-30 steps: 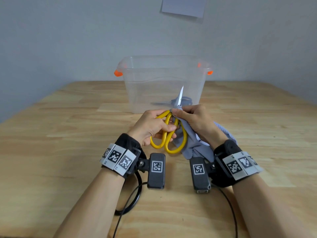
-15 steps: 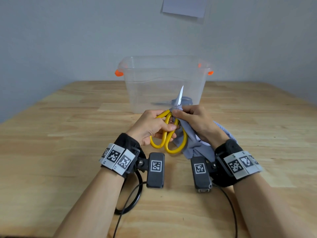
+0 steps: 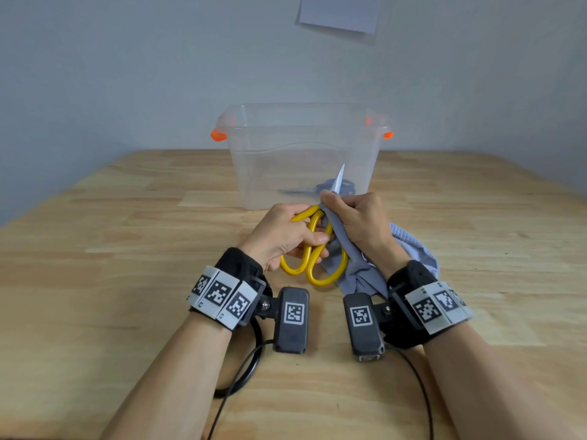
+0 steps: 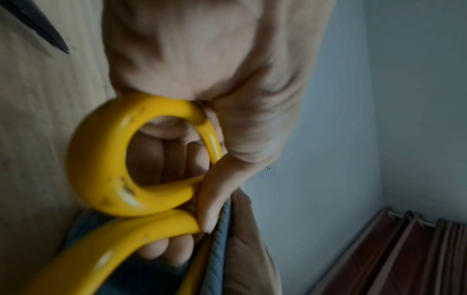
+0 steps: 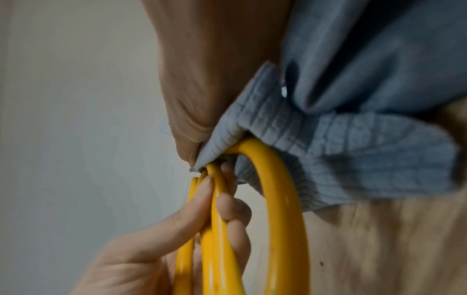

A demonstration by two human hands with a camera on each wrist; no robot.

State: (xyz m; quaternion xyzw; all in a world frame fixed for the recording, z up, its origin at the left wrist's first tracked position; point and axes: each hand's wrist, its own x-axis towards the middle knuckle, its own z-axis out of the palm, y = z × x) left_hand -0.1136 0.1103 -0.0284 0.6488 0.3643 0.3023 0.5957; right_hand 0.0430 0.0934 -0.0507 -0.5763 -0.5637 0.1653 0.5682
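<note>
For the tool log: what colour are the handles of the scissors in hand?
Yellow. The scissor handles show best in the left wrist view.

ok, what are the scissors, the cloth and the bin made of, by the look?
Scissor handles: glossy yellow coating, likely plastic over metal; highlights, dark chips.
Blade: bright bare metal, probably steel.
Cloth: matte grey-blue ribbed knit, folds softly.
Bin: clear, slightly frosted plastic, see-through walls.

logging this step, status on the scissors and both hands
Left hand grips scissors by the yellow handles. Right hand pinches grey cloth round the blades, tip poking out. Clear bin just behind, nothing in the way.
</note>
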